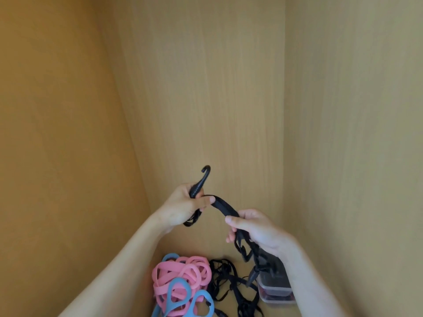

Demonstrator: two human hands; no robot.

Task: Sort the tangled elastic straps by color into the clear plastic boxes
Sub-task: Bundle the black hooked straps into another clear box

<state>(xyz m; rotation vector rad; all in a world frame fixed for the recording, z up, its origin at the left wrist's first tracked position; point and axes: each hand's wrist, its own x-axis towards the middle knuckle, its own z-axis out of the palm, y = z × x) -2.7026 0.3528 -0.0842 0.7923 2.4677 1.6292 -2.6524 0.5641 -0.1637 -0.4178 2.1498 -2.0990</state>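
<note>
I hold a black elastic strap (223, 205) up in front of the wooden back wall. My left hand (185, 205) grips its end just below the black hook (202, 177), which points upward. My right hand (254, 227) pinches the strap farther along, and the rest dangles down toward a clear plastic box (275, 291). Below lies a tangle of pink straps (183, 276) mixed with blue straps (178, 291), with loose black straps (231, 287) beside it on the right.
Wooden walls (68, 133) close in on the left, back and right. The clear box stands stacked on another at the lower right, partly hidden by my right forearm.
</note>
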